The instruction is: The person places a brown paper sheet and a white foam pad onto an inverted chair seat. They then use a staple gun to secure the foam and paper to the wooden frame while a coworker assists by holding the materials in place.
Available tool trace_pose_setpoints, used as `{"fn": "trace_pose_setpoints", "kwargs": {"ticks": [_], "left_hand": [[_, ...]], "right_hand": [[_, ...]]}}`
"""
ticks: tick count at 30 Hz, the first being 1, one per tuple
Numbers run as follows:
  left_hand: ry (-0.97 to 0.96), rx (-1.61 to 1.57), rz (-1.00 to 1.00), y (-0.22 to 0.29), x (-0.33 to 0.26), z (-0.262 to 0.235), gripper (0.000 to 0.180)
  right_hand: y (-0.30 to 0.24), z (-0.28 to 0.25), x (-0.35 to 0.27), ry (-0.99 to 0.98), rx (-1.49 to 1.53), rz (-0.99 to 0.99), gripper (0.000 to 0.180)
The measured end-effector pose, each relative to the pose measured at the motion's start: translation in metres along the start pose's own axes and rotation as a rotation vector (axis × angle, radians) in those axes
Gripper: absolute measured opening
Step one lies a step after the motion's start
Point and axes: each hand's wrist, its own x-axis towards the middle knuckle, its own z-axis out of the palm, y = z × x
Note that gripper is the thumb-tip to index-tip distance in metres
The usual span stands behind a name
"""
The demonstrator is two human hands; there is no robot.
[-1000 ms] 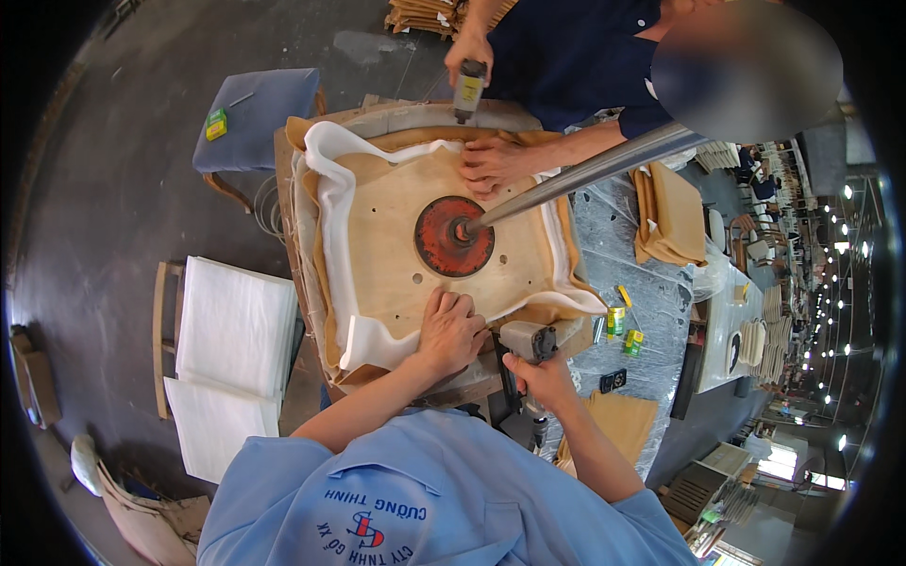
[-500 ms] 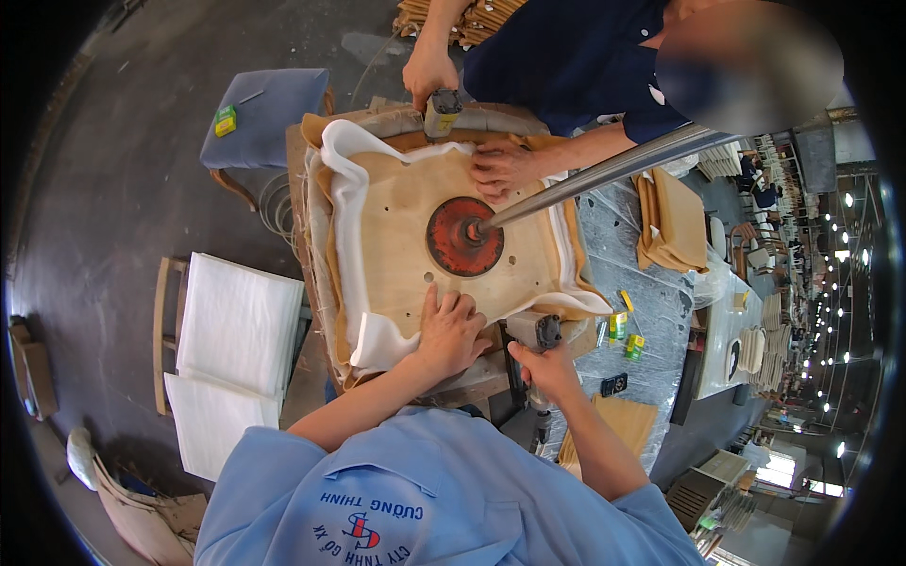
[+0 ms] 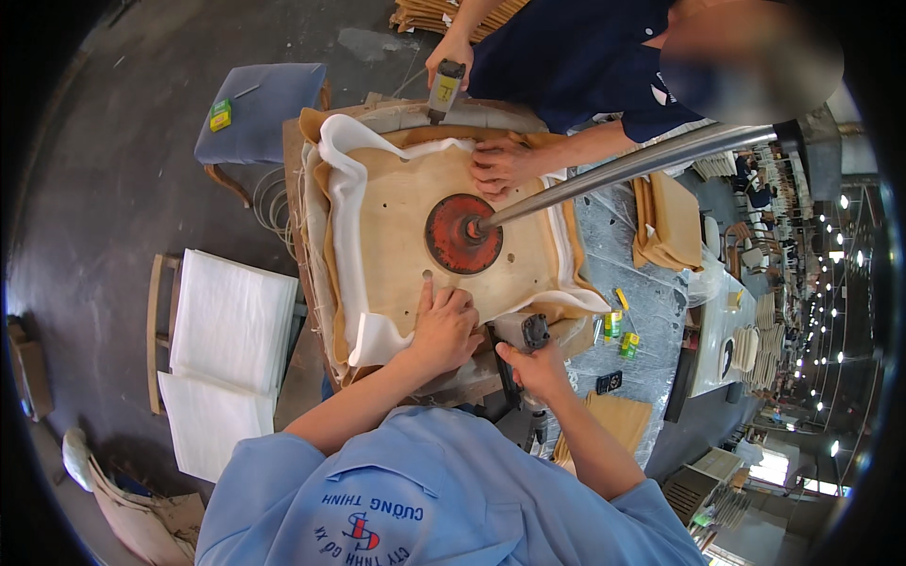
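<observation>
A wooden seat panel (image 3: pixel 396 245) lies on the workbench, edged by white foam (image 3: pixel 351 222) and a brown cover (image 3: pixel 330 274). A red round clamp pad (image 3: pixel 462 250) on a steel rod (image 3: pixel 604 184) presses on its middle. My left hand (image 3: pixel 447 327) rests at the near edge, outer fingers on the wood, the others bent over the cover edge, partly hidden. My right hand (image 3: pixel 538 368) grips a staple gun (image 3: pixel 521 332) at the near right corner. Across from me, a co-worker's hand (image 3: pixel 500 165) presses the far edge; their other holds a second staple gun (image 3: pixel 444 90).
A blue padded stool (image 3: pixel 274 104) stands at far left; white sheets (image 3: pixel 231 325) are stacked at left. On the plastic-covered table (image 3: pixel 637 311) at right are small green-yellow boxes (image 3: pixel 613 325), a phone-like black device (image 3: pixel 609 383) and brown seat pieces (image 3: pixel 670 222).
The co-worker's staple gun has lifted away from the far edge. My right hand and staple gun have shifted slightly left. My left hand stays almost where it was.
</observation>
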Motion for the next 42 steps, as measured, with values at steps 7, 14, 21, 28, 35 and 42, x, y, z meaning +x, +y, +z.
{"fn": "trace_pose_setpoints", "kwargs": {"ticks": [7,14,21,28,35,42], "left_hand": [[0.031,-0.051,-0.049,-0.002,0.002,0.006,0.016],[0.089,-0.033,-0.014,-0.005,0.001,0.013,0.013],[0.086,-0.11,-0.037,-0.006,-0.005,0.004,0.008],[0.203,-0.08,-0.061,-0.011,0.002,0.02,0.016],[0.097,-0.039,-0.063,0.0,-0.023,-0.011,0.065],[0.011,0.068,-0.206,-0.001,-0.022,-0.005,0.102]], "right_hand": [[0.007,-0.004,-0.009,-0.066,0.091,-0.045,0.02],[-0.011,0.008,-0.005,-0.009,-0.032,-0.008,0.02],[-0.012,0.005,-0.013,-0.031,0.062,-0.029,0.02],[-0.012,0.016,-0.017,-0.049,0.066,-0.002,0.02],[-0.013,0.021,-0.013,0.01,0.004,-0.019,0.019],[-0.006,0.014,-0.022,-0.066,0.145,-0.016,0.016]]}}
